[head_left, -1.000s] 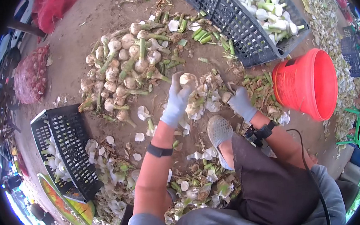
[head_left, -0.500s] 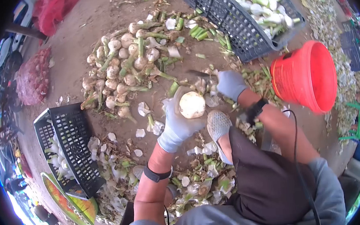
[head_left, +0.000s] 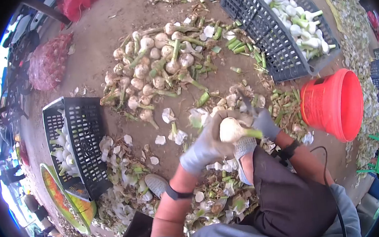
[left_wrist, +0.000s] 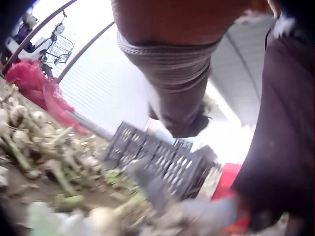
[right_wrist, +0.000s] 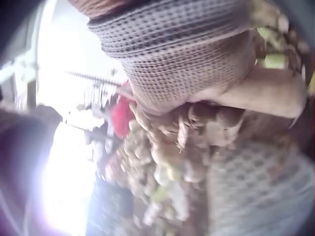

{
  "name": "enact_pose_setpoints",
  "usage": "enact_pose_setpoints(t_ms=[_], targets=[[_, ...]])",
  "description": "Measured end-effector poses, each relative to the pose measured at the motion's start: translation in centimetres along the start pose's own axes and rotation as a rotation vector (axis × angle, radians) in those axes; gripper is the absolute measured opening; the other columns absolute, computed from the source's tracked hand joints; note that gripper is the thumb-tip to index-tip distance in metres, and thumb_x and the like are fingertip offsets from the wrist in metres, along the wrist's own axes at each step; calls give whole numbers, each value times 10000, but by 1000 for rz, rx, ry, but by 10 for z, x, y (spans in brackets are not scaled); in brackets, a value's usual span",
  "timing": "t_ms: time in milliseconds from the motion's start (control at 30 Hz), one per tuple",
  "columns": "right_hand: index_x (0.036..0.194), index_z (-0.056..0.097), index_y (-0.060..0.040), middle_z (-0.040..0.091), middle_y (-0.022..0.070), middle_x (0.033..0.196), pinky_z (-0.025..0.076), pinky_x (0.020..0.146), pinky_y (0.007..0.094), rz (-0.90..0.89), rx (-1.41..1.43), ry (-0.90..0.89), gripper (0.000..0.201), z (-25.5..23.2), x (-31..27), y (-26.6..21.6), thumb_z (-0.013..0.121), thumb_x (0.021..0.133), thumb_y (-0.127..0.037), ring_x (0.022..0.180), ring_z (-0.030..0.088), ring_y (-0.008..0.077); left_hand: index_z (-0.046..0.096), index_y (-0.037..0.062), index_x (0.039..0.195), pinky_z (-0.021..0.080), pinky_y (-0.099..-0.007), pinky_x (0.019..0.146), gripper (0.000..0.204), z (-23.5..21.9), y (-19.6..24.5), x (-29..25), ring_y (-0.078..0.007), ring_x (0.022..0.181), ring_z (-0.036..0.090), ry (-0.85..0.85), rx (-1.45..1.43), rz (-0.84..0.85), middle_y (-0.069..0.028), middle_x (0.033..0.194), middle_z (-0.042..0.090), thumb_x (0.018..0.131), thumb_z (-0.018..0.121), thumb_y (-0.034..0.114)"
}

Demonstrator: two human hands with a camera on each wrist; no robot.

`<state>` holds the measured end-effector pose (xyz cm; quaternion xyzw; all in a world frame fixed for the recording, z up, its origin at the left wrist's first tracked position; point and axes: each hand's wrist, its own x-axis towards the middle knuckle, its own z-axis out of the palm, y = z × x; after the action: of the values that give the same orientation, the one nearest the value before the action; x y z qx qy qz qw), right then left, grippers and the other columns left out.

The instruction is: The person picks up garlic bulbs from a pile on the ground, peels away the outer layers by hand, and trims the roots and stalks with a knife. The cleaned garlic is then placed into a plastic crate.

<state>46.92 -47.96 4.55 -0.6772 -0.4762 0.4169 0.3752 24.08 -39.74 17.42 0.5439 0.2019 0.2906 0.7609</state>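
Observation:
My gloved left hand (head_left: 207, 146) grips a pale garlic bulb (head_left: 231, 129) in front of my knee, its green stem (head_left: 254, 134) pointing right. My gloved right hand (head_left: 266, 124) is right against that stem and grips a knife, whose dark blade (head_left: 246, 104) sticks up and away from me. In the left wrist view the blade (left_wrist: 147, 184) shows only as a grey blur above the right glove (left_wrist: 206, 214). The right wrist view is blurred and shows only the glove cuff (right_wrist: 187, 54) and husks.
A heap of unpeeled garlic (head_left: 159, 67) lies ahead on the ground. A grey crate (head_left: 262, 28) of trimmed bulbs stands far right, an orange bucket (head_left: 335, 104) to the right and a black crate (head_left: 82, 144) to the left. Peelings surround my shoes (head_left: 244, 149).
My left hand has lifted a bulb off the ground and drawn it toward my body. My right hand with the knife has come in to the bulb's stem.

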Motion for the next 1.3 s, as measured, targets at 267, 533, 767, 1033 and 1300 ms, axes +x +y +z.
enact_pose_setpoints(t_ms=[267,533,767,1033,1300], targets=[[931,679,34,688,77,785,470,653,301,185,61,155,184,7,30,11,672,778,-68,718,605,134,546,-30,1129,482,-383,850,608,-118,-105,104,-275,951,620,1067,968,-567,-194,1075,616,679,807,283],[897,663,40,653,75,716,453,587,326,139,31,46,204,10,35,49,703,777,-121,638,565,133,451,14,1253,490,-272,625,469,-74,-78,42,-142,695,572,847,-468,-29,-54,819,582,787,505,17],[755,594,-39,631,134,690,474,566,388,-270,-427,-56,175,10,33,-91,678,750,-192,634,627,304,449,10,1201,464,-222,535,460,-73,-78,19,-101,621,549,577,82,-133,-36,824,621,766,597,-12],[817,540,-96,595,96,765,482,578,429,-524,-742,-61,294,31,23,-125,727,621,-211,661,623,309,544,14,1013,501,-317,701,401,-56,-58,22,-192,762,624,382,526,-1,-108,862,650,750,758,228],[836,628,-31,658,180,772,521,667,434,234,-683,-78,299,3,56,-73,728,705,-280,731,656,359,559,54,929,457,-312,688,329,-19,-16,12,-191,747,556,281,586,-74,-76,823,601,640,715,67]])
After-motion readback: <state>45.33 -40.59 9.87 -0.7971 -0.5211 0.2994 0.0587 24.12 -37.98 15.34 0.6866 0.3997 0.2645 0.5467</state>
